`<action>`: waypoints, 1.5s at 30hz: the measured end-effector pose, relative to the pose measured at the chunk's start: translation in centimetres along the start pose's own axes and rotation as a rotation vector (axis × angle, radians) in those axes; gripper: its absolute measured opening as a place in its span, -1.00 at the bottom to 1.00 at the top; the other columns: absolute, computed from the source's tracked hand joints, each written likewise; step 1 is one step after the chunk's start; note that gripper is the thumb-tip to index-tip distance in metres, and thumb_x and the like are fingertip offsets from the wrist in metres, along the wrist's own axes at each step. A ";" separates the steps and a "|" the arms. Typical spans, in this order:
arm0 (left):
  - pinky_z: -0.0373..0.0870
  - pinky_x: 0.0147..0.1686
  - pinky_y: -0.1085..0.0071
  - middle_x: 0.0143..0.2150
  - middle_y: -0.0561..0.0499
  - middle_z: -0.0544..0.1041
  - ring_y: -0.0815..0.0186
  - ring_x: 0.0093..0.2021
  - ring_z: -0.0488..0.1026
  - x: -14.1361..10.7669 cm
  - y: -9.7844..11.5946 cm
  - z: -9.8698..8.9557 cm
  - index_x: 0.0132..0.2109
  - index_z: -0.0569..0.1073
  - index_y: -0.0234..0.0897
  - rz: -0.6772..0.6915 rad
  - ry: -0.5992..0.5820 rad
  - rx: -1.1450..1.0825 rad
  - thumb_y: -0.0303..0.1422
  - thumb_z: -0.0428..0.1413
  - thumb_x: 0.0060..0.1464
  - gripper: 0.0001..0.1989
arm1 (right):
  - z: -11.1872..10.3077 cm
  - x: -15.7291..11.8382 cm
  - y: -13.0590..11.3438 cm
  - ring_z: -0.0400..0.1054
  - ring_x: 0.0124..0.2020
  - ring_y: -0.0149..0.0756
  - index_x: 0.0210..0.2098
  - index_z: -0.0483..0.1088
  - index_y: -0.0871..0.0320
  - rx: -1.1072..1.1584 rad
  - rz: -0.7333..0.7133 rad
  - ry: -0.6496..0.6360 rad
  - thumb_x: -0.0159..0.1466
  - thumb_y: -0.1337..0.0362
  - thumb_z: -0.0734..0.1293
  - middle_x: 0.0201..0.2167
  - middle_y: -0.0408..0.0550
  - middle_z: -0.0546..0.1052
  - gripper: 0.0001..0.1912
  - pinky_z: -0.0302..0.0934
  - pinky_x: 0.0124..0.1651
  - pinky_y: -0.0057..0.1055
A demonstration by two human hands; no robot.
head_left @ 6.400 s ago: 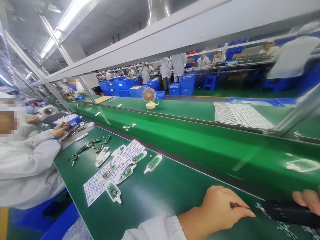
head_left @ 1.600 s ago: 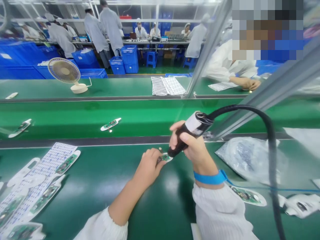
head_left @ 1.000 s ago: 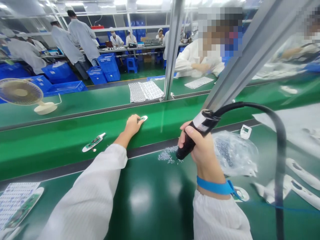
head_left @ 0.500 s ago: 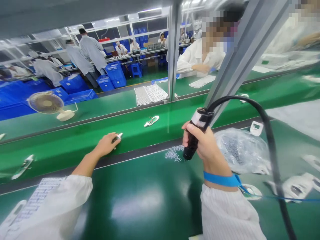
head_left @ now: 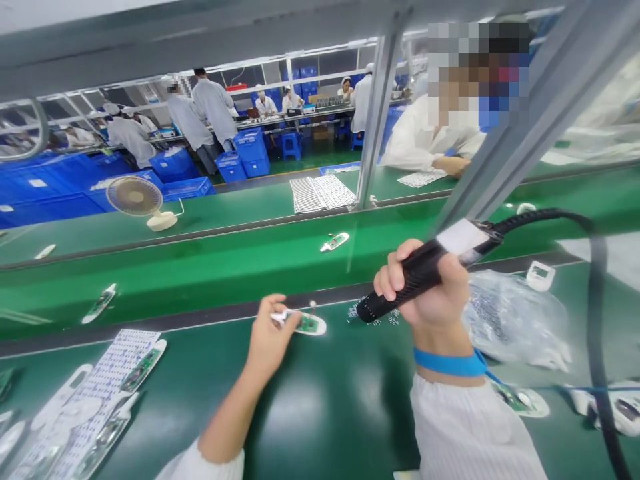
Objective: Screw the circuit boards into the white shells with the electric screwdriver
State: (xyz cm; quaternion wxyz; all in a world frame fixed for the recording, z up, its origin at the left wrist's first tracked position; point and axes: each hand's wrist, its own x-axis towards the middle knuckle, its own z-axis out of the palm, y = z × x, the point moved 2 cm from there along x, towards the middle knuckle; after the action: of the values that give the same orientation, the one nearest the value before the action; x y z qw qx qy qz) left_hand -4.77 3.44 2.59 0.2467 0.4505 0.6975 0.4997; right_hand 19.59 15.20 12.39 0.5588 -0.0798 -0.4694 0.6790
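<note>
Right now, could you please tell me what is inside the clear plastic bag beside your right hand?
The clear plastic bag holds a clump of small grey parts; glare on the film hides their exact shape.

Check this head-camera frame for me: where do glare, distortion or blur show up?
Head view: pale glare patches lie on the green belt; wide-angle distortion bends the grey overhead beam; a pixel mosaic covers a co-worker's head; the right hand looks fairly sharp.
</note>
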 end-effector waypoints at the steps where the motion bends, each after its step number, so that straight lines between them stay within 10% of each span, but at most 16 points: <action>1: 0.39 -0.27 0.30 -0.28 0.05 0.48 0.23 -0.31 0.48 -1.1 -0.3 0.8 -0.04 0.39 -0.18 0.011 -0.004 0.080 -0.14 0.18 0.12 -0.68 | 0.5 0.0 0.3 0.27 -0.70 -0.34 -0.32 0.45 0.08 -0.001 0.008 -0.025 0.19 -0.15 0.40 -0.66 -0.22 0.40 -0.59 0.20 -0.55 -0.36; 6: 0.27 -0.16 0.18 -0.29 -0.01 0.56 0.11 -0.17 0.44 -2.8 -0.4 2.0 -0.31 0.47 -0.19 0.197 -0.064 0.508 -0.24 0.11 0.25 -0.81 | 2.8 0.0 2.0 0.27 -0.70 -0.34 -0.31 0.46 0.07 -0.013 0.063 -0.122 0.19 -0.15 0.39 -0.65 -0.22 0.40 -0.59 0.18 -0.56 -0.35; 12: 0.28 -0.01 0.14 0.02 -0.08 0.56 0.10 0.05 0.43 -3.8 0.5 2.3 0.08 0.49 -0.16 0.540 -0.109 0.427 -0.29 0.17 0.24 -0.73 | 5.0 -0.4 3.3 0.26 -0.69 -0.32 -0.29 0.46 0.07 -0.054 0.122 -0.195 0.20 -0.14 0.39 -0.64 -0.20 0.40 -0.60 0.18 -0.55 -0.34; 16: 0.29 -0.01 0.15 -0.05 -0.03 0.60 0.15 0.01 0.45 -4.1 0.3 2.9 -0.14 0.59 -0.16 0.654 -0.126 0.387 -0.33 0.13 0.29 -0.87 | 5.6 -0.5 3.9 0.26 -0.69 -0.32 -0.28 0.47 0.09 -0.057 0.129 -0.217 0.20 -0.13 0.40 -0.63 -0.18 0.40 -0.60 0.17 -0.55 -0.34; 26: 0.30 0.01 0.09 -0.08 -0.02 0.61 0.11 0.02 0.44 -3.7 0.2 2.9 -0.20 0.63 -0.10 0.436 -0.203 0.317 -0.28 0.25 0.19 -0.94 | 5.9 -0.5 3.9 0.24 -0.71 -0.30 -0.33 0.44 0.04 -0.119 0.143 -0.157 0.15 -0.18 0.42 -0.67 -0.20 0.39 -0.59 0.17 -0.57 -0.32; 30: 0.30 -0.01 0.11 0.00 -0.09 0.55 0.05 0.05 0.41 -3.5 0.1 2.7 0.03 0.51 -0.17 0.352 -0.220 0.393 -0.20 0.33 0.10 -0.62 | 5.8 -0.7 4.6 0.29 -0.69 -0.29 -0.33 0.45 0.07 -0.160 0.127 -0.111 0.14 -0.09 0.46 -0.66 -0.18 0.43 -0.64 0.19 -0.57 -0.33; 45: 0.28 -0.18 0.25 -0.15 -0.05 0.49 0.17 -0.14 0.39 -3.2 -0.3 3.0 -0.15 0.46 -0.23 0.329 -0.313 0.458 -0.28 0.18 0.26 -0.88 | 5.6 -1.2 5.7 0.31 -0.66 -0.28 -0.28 0.47 0.10 -0.269 0.113 -0.109 0.17 0.02 0.47 -0.63 -0.18 0.45 -0.70 0.21 -0.55 -0.31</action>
State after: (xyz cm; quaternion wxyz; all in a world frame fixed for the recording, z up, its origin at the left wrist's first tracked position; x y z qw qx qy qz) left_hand -0.98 2.04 0.87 0.1588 0.6724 0.6633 0.2876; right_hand 12.58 11.53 10.83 0.4775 -0.1433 -0.5807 0.6436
